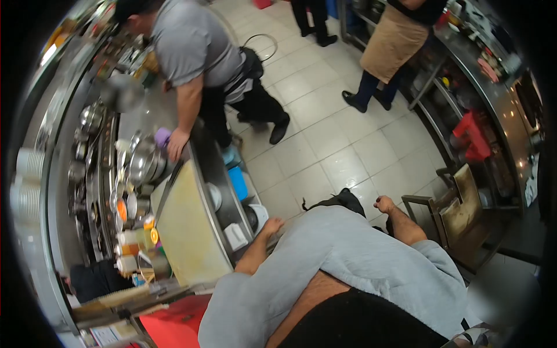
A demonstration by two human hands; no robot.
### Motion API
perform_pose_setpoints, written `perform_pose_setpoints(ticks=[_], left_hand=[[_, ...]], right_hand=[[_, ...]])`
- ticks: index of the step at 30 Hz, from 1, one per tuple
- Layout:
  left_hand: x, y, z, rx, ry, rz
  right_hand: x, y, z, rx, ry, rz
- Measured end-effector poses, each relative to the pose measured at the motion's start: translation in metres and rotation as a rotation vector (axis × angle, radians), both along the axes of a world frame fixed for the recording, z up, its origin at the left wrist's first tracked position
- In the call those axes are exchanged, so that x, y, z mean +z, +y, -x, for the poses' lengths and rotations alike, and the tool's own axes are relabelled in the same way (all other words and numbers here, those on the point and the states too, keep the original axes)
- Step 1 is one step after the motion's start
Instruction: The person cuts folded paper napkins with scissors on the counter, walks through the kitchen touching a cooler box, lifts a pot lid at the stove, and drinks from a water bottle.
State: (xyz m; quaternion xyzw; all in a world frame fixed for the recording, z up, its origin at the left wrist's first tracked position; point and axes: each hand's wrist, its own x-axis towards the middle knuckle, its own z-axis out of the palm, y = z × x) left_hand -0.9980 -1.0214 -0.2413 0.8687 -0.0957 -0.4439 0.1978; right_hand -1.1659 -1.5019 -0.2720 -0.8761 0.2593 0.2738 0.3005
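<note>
My left hand (272, 225) is beside the counter's front edge, near the white tubs on the shelf below. Its fingers are loosely stretched and nothing shows in them. The yellowed cutting board (188, 226) lies on the counter to its left, with a dark long-bladed knife (169, 188) along the board's far side. My right hand (383, 204) hangs over the tiled floor, its fingers curled in with no object visible. A black shoe (350, 201) shows between my two hands.
A co-worker in grey (191, 52) leans on the counter at upper left. Another person in a tan apron (387, 46) stands at upper right. Metal bowls (145, 165) and squeeze bottles (126, 249) line the left counter. A metal-framed stand (458, 223) is near my right arm.
</note>
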Motion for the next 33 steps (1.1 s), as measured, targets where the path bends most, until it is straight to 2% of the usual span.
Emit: perform_pose_setpoints(ticks=[1,2,3,4,6,7,9,11,12,14,16,18,19,20,22,24,26,28,30,31,32,33], left_hand=[[-0.005,0.015,0.004,-0.062,-0.032,-0.062],[-0.036,0.035,-0.002,-0.166,0.051,-0.141],[-0.045,0.045,-0.003,-0.481,-0.253,-0.116],[-0.023,0.026,-0.017,-0.538,-0.247,-0.11],[0.038,-0.024,-0.031,0.215,0.086,-0.162],[0.026,-0.038,-0.04,0.338,0.024,-0.121],[-0.052,-0.045,-0.088,-0.117,-0.18,0.058],[-0.025,-0.117,-0.118,0.097,-0.154,0.028],[-0.005,-0.152,-0.132,0.158,-0.147,0.126],[-0.006,-0.2,-0.169,0.077,-0.288,0.237],[0.007,-0.239,-0.202,0.102,-0.261,0.311],[0.019,-0.265,-0.228,0.116,-0.306,0.336],[0.022,-0.274,-0.243,0.105,-0.331,0.355],[0.009,-0.273,-0.258,0.125,-0.34,0.362],[-0.03,-0.263,-0.288,-0.033,-0.485,0.301],[-0.027,-0.248,-0.31,-0.1,-0.208,0.088],[-0.046,-0.229,-0.33,0.038,-0.149,-0.089],[-0.046,-0.214,-0.351,0.097,-0.21,-0.096],[-0.058,-0.2,-0.377,0.152,-0.247,-0.109],[-0.08,-0.189,-0.393,0.053,-0.276,-0.204],[-0.093,-0.181,-0.401,-0.058,-0.3,-0.297],[-0.078,-0.183,-0.406,0.241,-0.224,-0.139]], right_hand=[[-0.014,-0.03,-0.005,0.094,-0.027,0.018],[-0.023,-0.055,-0.004,0.001,-0.043,0.013],[-0.026,-0.084,-0.017,-0.106,-0.081,0.018],[-0.007,-0.105,-0.031,-0.13,-0.057,0.077],[0.013,-0.134,-0.047,-0.4,-0.186,0.154],[0.018,-0.139,-0.05,-0.439,-0.175,0.162],[0.031,-0.152,-0.079,-0.657,-0.285,0.102],[0.002,-0.153,-0.09,-0.47,-0.341,0.211],[-0.021,-0.151,-0.095,-0.356,-0.314,0.225],[-0.033,-0.13,-0.103,-0.299,-0.279,0.166],[-0.057,-0.115,-0.106,-0.242,-0.064,0.025],[-0.05,-0.098,-0.111,-0.122,0.01,0.025],[-0.045,-0.097,-0.119,-0.166,0.024,-0.025],[-0.039,-0.099,-0.128,-0.21,0.043,-0.074],[-0.029,-0.117,-0.154,-0.222,0.056,-0.057],[-0.014,-0.145,-0.185,-0.233,0.084,-0.045],[0.001,-0.178,-0.23,-0.318,0.058,0.037],[0.006,-0.217,-0.279,-0.331,-0.01,0.049],[-0.004,-0.252,-0.333,-0.223,-0.113,0.192],[-0.012,-0.266,-0.36,-0.12,-0.152,0.212],[0.007,-0.268,-0.392,-0.06,-0.196,0.218],[0.028,-0.261,-0.424,-0.11,-0.185,0.181]])
